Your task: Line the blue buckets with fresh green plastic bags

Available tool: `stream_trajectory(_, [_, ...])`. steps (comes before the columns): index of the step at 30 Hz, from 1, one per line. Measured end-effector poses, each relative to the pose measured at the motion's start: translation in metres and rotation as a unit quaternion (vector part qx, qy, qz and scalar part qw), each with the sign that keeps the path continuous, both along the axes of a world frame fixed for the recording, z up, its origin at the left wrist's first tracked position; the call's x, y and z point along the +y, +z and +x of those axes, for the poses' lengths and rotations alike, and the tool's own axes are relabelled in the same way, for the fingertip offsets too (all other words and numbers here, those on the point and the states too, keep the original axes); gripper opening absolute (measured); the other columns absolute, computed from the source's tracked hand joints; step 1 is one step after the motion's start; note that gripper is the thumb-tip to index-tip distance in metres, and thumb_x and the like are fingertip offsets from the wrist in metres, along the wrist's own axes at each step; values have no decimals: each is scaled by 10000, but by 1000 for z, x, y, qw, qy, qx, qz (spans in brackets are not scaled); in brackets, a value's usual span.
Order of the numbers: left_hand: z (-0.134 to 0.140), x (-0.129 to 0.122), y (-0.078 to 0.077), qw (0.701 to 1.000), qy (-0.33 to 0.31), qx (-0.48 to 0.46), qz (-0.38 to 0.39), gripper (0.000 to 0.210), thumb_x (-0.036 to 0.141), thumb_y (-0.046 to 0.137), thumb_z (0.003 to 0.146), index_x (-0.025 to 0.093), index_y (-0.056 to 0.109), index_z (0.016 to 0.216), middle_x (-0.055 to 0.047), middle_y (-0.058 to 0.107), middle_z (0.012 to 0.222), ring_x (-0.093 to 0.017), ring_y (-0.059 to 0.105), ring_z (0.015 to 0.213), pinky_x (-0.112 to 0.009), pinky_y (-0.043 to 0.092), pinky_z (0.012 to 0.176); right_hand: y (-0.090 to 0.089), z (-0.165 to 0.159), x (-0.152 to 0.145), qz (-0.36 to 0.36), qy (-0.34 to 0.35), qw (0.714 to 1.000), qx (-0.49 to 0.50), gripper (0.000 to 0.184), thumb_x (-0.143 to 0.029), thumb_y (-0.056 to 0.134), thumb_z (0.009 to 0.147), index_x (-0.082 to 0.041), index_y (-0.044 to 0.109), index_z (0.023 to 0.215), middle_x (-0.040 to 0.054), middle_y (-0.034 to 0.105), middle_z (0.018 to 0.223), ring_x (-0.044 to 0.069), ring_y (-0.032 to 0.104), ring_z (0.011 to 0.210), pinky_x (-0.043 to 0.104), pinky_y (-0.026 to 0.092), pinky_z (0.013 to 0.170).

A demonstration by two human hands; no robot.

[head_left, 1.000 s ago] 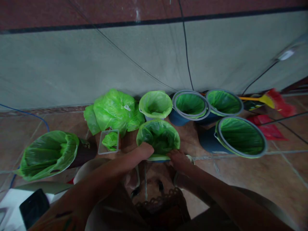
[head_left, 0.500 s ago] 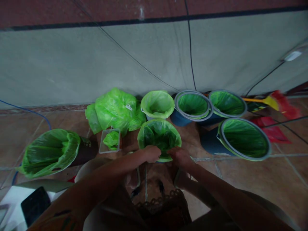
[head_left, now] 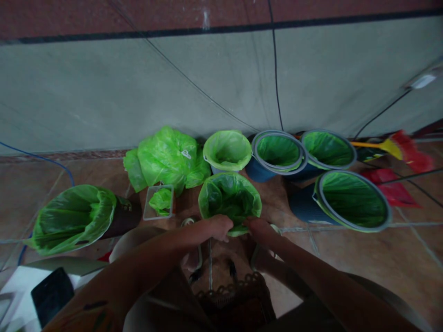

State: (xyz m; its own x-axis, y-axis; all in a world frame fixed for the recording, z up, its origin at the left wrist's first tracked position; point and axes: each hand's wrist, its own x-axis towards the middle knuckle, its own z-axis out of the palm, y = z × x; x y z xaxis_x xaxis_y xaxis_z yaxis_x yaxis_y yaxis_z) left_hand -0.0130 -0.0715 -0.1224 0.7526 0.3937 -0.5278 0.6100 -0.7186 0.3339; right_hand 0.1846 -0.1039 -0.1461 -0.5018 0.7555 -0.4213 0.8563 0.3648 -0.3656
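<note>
A bin (head_left: 238, 233) stands between my feet, its rim covered by a green bin liner (head_left: 230, 184) that also lines the inside. My left hand (head_left: 221, 226) is closed on the liner at the near left of the rim. Close beside it, my right hand (head_left: 258, 228) grips the liner at the near right edge, fingers partly hidden. Behind this bin stands a pale lined bin (head_left: 226, 150). Bunched green bags (head_left: 166, 154) lie to its left, and a clear square container (head_left: 158, 203) with a crumpled green bag sits in front of them.
Lined blue bins (head_left: 277, 152) and another tipped bin (head_left: 353, 198) stand to the right. A dark lined bin (head_left: 121, 216) lies tilted at left. A red dustpan (head_left: 389, 186) and a yellow-handled broom (head_left: 391, 147) are far right. A phone (head_left: 51, 295) rests lower left.
Both hands have moved slightly down toward me at the near rim, still on the liner. The other bins and bags stay put.
</note>
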Motion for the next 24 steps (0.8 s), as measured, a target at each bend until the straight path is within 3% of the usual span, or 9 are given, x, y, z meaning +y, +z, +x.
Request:
stream_trajectory(2, [1, 0, -3, 1000, 12, -5, -2, 353, 432, 670, 763, 107, 726, 891, -138, 726, 884, -235, 684, 817, -295, 528, 711, -2, 0, 0, -13, 1, 1000, -13, 348, -63, 413, 852, -122, 658, 1092, 129, 679, 1052, 184, 631, 952, 275, 456, 827])
stream_trajectory(5, [3, 1, -10, 999, 36, 6, -2, 265, 315, 575, 835, 100, 722, 789, -129, 717, 778, -205, 676, 716, -272, 514, 647, -5, -1, 0, -14, -3, 1000, -28, 331, -85, 399, 875, -125, 666, 1067, 129, 684, 1039, 185, 635, 925, 275, 461, 809])
stream_trajectory(10, [2, 0, -18, 1000, 0, 13, -3, 57, 146, 651, 709, 121, 701, 716, -100, 709, 728, -202, 669, 674, -263, 505, 619, -12, 0, -1, 3, -4, 1000, -11, 306, -126, 409, 900, -131, 683, 1034, 127, 692, 1011, 194, 640, 903, 275, 460, 785])
stream_trajectory(24, [0, -4, -5, 996, -15, -27, 88, 133, 107, 585, 776, 138, 714, 782, -122, 733, 840, -245, 701, 819, -317, 542, 681, -14, -7, -7, -6, -28, 1000, -2, 341, -88, 378, 903, -121, 680, 1058, 155, 688, 1080, 207, 645, 977, 320, 476, 895])
